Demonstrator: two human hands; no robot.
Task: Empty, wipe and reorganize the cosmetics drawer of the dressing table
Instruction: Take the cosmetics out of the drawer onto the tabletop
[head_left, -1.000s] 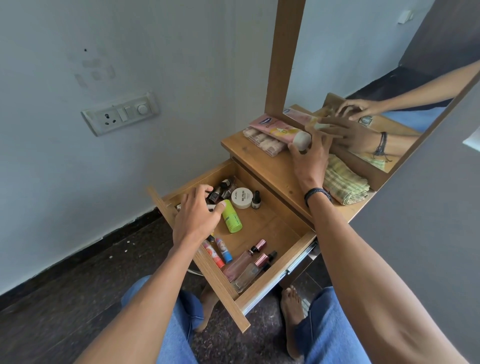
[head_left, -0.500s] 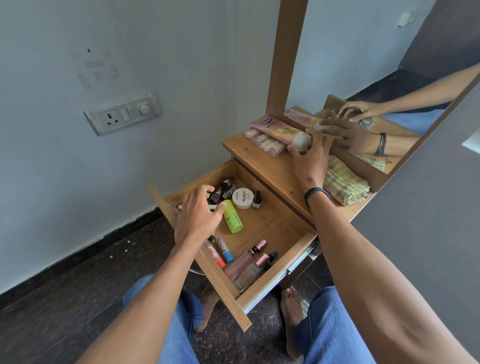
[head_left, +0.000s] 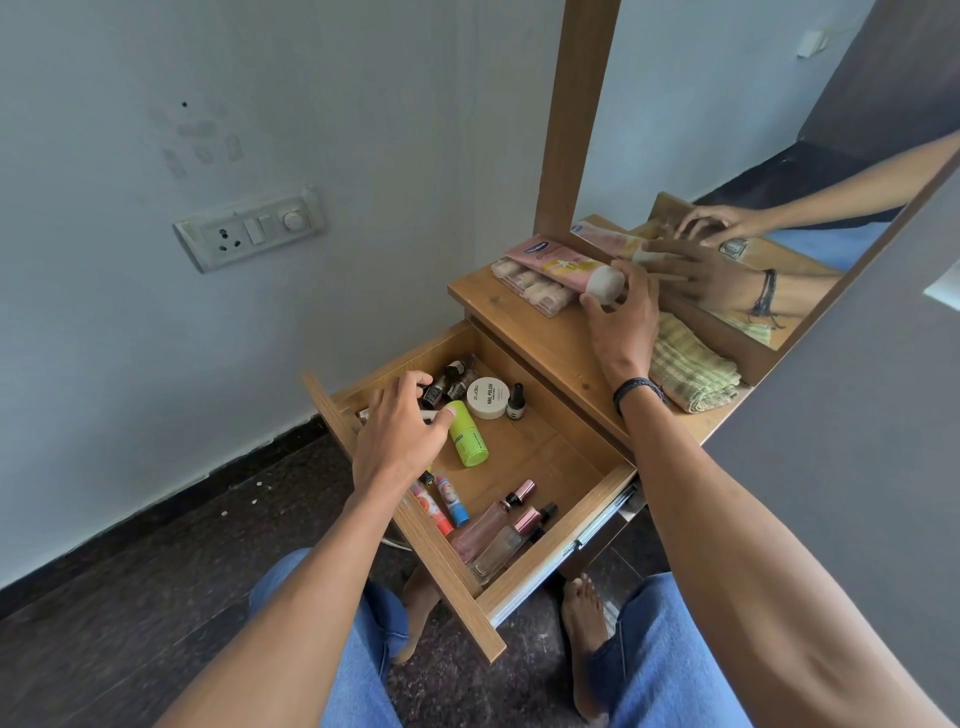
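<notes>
Little has moved: right hand (head_left: 621, 317) still pinches the pink tube (head_left: 556, 262) on the bench (head_left: 524, 332), left hand (head_left: 400, 436) grips a white stick (head_left: 366, 414) in the drawer (head_left: 545, 452); emptying seems barely begun.

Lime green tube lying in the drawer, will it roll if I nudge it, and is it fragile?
Probably rolls: the lime green tube is a smooth cylinder lying on its side on the drawer floor. It looks like plastic, so likely light and not fragile.

The wooden drawer (head_left: 540, 441) is hanging open, green tube (head_left: 467, 434), white jar (head_left: 487, 397) and perfume bottles (head_left: 493, 525) lying inside, pink tube (head_left: 558, 265) lying at the tabletop's back-left corner.
</notes>
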